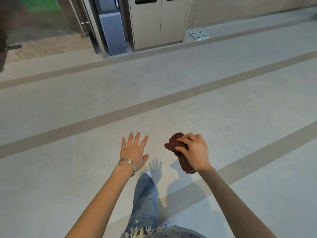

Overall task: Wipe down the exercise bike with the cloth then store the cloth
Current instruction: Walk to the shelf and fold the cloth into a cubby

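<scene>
Right grip (193,152), 5 o'clock of view: fingers and thumb curled over the cloth (173,143) and holding it bunched. The cloth is dark brown. One wad pokes out ahead of the knuckles and a tail hangs below the wrist. It is held in the air above the floor (68,109), touching nothing else.

Left grip (134,152), 7 o'clock: released, fingers spread flat, holding nothing. Bangles (127,164) on that wrist.

No exercise bike in view. Cabinet (159,23) at 12 o'clock, water dispenser (111,31) at 11, floor scale (199,35) at 1.

Handling, my read: the cloth is light, soft and limp, and will not hold a shape. Nothing fragile. It won't slip, but loose ends can trail or snag. I'd hold it by the bunched middle, as now, and gather in the hanging tail before stowing it.
</scene>
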The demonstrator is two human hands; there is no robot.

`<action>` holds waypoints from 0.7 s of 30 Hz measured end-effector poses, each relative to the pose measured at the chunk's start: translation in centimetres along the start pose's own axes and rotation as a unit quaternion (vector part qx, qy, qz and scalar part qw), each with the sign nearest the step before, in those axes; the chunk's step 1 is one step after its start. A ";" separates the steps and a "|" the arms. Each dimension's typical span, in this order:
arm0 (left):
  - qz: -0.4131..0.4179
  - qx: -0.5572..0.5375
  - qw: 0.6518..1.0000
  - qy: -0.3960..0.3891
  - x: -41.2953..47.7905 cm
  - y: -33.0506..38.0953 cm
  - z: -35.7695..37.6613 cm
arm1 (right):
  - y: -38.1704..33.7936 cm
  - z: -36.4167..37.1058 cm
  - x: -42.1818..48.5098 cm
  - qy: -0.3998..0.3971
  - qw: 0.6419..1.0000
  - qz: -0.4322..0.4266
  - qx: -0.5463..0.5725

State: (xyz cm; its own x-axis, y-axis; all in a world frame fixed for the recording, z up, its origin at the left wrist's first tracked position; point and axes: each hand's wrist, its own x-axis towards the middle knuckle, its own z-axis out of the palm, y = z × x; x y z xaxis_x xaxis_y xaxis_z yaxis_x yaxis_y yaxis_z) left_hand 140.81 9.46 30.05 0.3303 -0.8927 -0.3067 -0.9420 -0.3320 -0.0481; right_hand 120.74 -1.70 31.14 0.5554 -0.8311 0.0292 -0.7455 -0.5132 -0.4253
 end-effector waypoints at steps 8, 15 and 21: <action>0.050 -0.020 0.997 0.056 13.4 -4.4 -5.9 | -2.2 -1.4 13.7 0.036 0.996 0.027 0.077; 0.083 -0.015 0.994 0.073 21.9 -7.8 -9.3 | -4.1 -1.0 22.5 0.076 0.995 0.029 0.060; 0.074 -0.017 0.995 0.057 27.5 -10.1 -9.7 | -3.8 0.6 28.6 0.073 0.995 0.029 0.059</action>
State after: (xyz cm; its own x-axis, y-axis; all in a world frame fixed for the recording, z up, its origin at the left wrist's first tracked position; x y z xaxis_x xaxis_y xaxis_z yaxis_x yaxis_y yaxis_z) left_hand 159.95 -14.73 31.27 0.1953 -0.9607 -0.1973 -0.9788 -0.2036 0.0224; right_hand 139.66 -23.37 33.05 0.4477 -0.8849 0.1284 -0.7208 -0.4421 -0.5339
